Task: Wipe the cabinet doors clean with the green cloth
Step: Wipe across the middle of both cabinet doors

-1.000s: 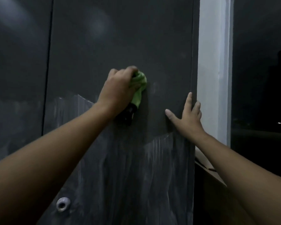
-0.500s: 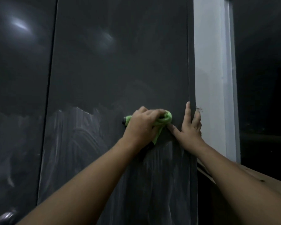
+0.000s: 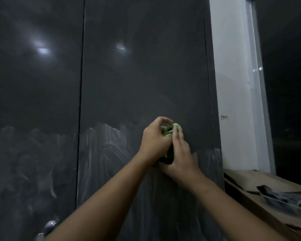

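Head view: left hand point(image 3: 155, 141) and right hand point(image 3: 180, 153) meet on the green cloth point(image 3: 170, 130).
Left cabinet door point(image 3: 35, 101): pale streaks over lower half, knob point(image 3: 49, 225) near its bottom right corner. Right cabinet door point(image 3: 142, 75): same streaks; cloth bunched in front of it, toward its right edge, at the top of the streaks. Left fingers curled, clamped round the cloth. Right hand, half a second ago flat on the door by that edge with fingers spread, now lies against the cloth, fingers straight and together. Cloth touching door or not: cannot tell. White wall point(image 3: 233, 84) beside; wooden ledge point(image 3: 250, 181) below it.
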A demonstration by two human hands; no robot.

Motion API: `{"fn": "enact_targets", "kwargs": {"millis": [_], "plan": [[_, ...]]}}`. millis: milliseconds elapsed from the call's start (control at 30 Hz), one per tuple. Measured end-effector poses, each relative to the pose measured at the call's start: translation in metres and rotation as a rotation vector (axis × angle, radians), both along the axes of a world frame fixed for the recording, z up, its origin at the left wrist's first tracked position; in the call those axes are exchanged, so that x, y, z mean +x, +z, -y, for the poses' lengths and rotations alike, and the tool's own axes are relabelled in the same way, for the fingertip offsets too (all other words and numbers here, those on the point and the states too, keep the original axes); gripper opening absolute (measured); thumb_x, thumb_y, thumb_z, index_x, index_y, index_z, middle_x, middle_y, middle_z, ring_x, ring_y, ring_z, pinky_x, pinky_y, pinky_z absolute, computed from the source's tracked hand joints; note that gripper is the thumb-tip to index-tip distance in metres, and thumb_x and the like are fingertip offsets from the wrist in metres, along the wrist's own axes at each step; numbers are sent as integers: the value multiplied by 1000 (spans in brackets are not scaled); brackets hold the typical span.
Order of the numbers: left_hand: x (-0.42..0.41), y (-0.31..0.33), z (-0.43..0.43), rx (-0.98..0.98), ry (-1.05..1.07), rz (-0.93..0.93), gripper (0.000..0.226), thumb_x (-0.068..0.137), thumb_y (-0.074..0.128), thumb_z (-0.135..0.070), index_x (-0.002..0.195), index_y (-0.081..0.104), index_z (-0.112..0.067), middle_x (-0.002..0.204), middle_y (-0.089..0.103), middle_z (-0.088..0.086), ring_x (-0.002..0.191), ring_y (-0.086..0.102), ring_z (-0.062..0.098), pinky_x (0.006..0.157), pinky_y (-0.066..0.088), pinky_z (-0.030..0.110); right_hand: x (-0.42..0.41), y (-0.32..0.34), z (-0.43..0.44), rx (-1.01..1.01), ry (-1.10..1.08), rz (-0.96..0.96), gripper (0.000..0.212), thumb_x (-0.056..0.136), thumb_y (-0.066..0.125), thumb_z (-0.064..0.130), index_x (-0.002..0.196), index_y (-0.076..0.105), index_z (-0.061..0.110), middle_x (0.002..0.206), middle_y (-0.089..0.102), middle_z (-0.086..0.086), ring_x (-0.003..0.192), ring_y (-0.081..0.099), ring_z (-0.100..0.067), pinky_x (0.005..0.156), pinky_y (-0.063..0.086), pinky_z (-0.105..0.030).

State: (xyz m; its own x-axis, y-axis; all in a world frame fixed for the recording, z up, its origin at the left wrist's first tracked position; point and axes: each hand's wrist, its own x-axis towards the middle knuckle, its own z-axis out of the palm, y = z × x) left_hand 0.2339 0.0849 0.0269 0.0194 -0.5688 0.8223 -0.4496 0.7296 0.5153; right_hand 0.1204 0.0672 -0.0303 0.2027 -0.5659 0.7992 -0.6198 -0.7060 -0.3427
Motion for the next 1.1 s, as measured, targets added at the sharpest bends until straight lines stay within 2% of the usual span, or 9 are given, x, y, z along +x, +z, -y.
{"fn": "enact_targets", "kwargs": {"millis": [133, 233, 300, 400, 533, 733, 867, 967, 1100], "plan": [[26, 17, -28, 206, -311, 140, 51, 83, 59, 7, 118, 62, -29, 121, 67, 3, 116, 63, 16, 98, 54, 46, 8, 18, 8, -115, -93, 56, 96, 89, 72, 15, 161, 9, 12, 168, 6, -6, 145, 24, -28, 115, 26, -31], [56, 34, -42, -84, 220, 546, 51, 86, 63, -11, 127, 49, -38, 128, 62, -12, 125, 54, 3, 119, 8, 65, 5, 54, 14, -369, -136, 171, 84, 76, 66, -10, 153, 39, 9, 158, 36, -12, 130, 45, -37, 110, 30, -30], [86, 47, -45, -211, 676, 760, 61, 88, 60, -24, 139, 33, -42, 146, 49, -5, 141, 38, 11, 109, -19, 66, 3, 94, 21, -453, -190, 257, 80, 75, 63, -13, 150, 44, 9, 156, 40, -14, 125, 46, -39, 109, 33, -35], [129, 61, -43, -77, 890, 750, 74, 91, 56, -28, 152, 14, -36, 162, 13, 13, 152, 5, 28, 112, -14, 68, 11, 145, 27, -453, -193, 241, 71, 77, 58, -11, 145, 51, 8, 151, 46, -13, 121, 49, -40, 106, 35, -33], [176, 67, -39, 26, 844, 560, 69, 95, 50, -24, 152, 12, -28, 160, 11, 13, 149, 14, 33, 117, 2, 66, 36, 152, 41, -492, -163, 88, 54, 72, 59, 1, 124, 67, 15, 126, 62, -7, 100, 53, -37, 89, 33, -24], [205, 47, -30, -39, 766, 624, 78, 96, 52, -10, 159, 7, -14, 165, -8, 9, 153, -2, 27, 121, 11, 57, 60, 91, 40, -539, 119, -241, 41, 68, 60, 3, 99, 79, 20, 116, 72, 5, 103, 54, -25, 98, 33, -13], [207, 41, -26, -81, 827, 634, 70, 102, 40, -8, 159, 0, -20, 166, -11, 5, 153, -7, 20, 122, 10, 49, 52, 64, 34, -426, 187, -474, 46, 72, 68, -6, 104, 79, 25, 120, 69, 14, 111, 46, -15, 98, 47, -31], [209, 44, -27, -57, 872, 673, 73, 102, 42, -10, 159, -1, -24, 166, -11, 4, 153, -7, 19, 122, 11, 51, 42, 58, 23, -295, 250, -638, 49, 77, 68, -4, 113, 77, 28, 126, 60, 26, 109, 42, -11, 98, 38, -16], [214, 47, -29, -24, 902, 733, 75, 103, 45, -16, 159, -3, -26, 166, -14, 2, 153, -9, 18, 121, 10, 56, 34, 79, 18, -537, 157, -221, 55, 64, 63, -7, 111, 78, 17, 122, 68, 5, 93, 58, -31, 89, 36, -15]]}}
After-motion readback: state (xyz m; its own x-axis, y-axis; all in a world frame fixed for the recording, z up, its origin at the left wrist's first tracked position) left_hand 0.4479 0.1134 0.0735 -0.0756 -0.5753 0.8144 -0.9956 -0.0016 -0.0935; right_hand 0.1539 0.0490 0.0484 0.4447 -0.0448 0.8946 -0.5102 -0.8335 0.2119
